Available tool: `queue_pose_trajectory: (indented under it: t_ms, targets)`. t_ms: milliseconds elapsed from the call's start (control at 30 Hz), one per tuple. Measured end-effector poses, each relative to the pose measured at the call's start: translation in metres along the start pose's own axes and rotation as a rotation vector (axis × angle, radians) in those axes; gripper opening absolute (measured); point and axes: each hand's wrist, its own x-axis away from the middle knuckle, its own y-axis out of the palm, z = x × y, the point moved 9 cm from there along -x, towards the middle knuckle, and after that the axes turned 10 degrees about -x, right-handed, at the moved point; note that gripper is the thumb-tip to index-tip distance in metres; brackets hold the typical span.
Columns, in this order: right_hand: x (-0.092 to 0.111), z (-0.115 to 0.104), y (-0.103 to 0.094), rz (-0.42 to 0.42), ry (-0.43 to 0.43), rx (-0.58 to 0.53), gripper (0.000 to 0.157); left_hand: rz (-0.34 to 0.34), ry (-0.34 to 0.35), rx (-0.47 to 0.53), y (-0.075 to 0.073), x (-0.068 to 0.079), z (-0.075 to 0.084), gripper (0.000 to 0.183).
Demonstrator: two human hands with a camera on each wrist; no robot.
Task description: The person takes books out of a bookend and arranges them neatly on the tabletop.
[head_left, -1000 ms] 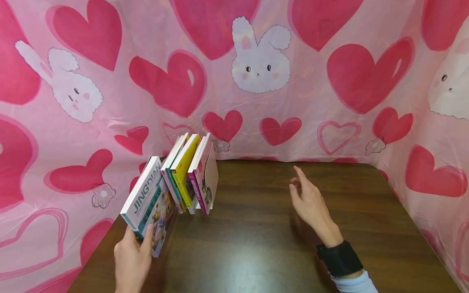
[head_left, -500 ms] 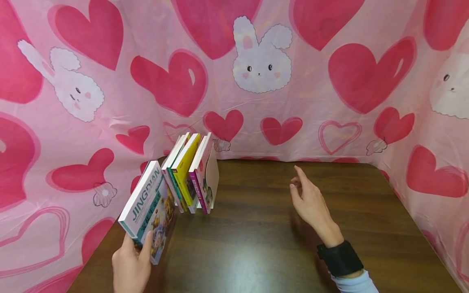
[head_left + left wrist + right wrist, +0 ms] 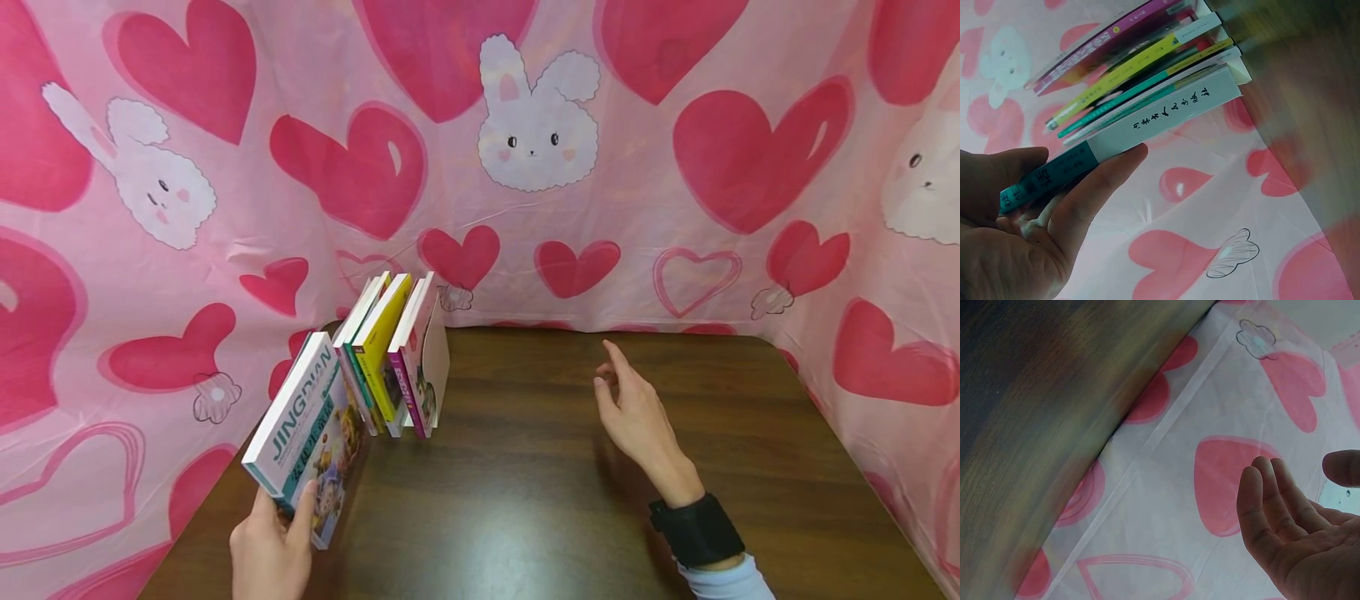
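My left hand (image 3: 270, 542) grips a thick book (image 3: 311, 433) by its spine, thumb on the front cover and fingers behind it. The cover carries large "JINGDIAN" lettering, a teal band and food pictures. In the left wrist view the book's white and teal spine (image 3: 1154, 119) runs out from between thumb and fingers. Just beyond it, a yellow book (image 3: 381, 321) and a book with a magenta spine (image 3: 405, 392) stand upright in a row with other slim books. On the right, my right hand (image 3: 637, 412) hovers over the table with fingers loosely bent and nothing in them.
A cream bookend (image 3: 435, 358) closes the right side of the book row. The dark wooden table (image 3: 517, 475) has a pink cloth (image 3: 637, 208) with hearts and rabbits hung round its back and sides. A black band (image 3: 697, 529) circles my right wrist.
My left hand has drawn the held book slightly toward me and down, a little away from the row. The right hand keeps its place.
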Motion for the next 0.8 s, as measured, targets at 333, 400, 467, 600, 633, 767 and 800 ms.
queue_pose_trajectory:
  t_ms: [333, 400, 467, 600, 633, 767, 800]
  targets:
    - [0.000, -0.001, -0.001, 0.001, -0.002, 0.005, 0.057, -0.025, 0.005, -0.004, 0.001, 0.004, 0.006, 0.041]
    - [0.001, -0.001, 0.000, 0.000, -0.001, 0.006, 0.057, -0.036, 0.002, -0.002, 0.002, 0.005, 0.008, 0.042]
    - [0.000, -0.001, 0.000, 0.002, -0.001, 0.007, 0.057, -0.036, 0.009, 0.004, 0.002, 0.006, 0.010, 0.042]
    - [0.000, -0.001, 0.000, 0.005, -0.002, 0.012, 0.057, -0.046, 0.011, 0.016, 0.004, 0.008, 0.013, 0.042]
    - [0.000, -0.001, 0.000, 0.005, -0.003, 0.013, 0.057, -0.051, 0.007, 0.017, 0.004, 0.009, 0.013, 0.042]
    - [0.000, 0.000, 0.000, 0.003, -0.002, 0.019, 0.057, -0.070, 0.002, 0.028, 0.006, 0.011, 0.015, 0.043]
    - [0.000, 0.000, 0.000, 0.003, -0.002, 0.020, 0.057, -0.071, 0.004, 0.032, 0.007, 0.011, 0.015, 0.044]
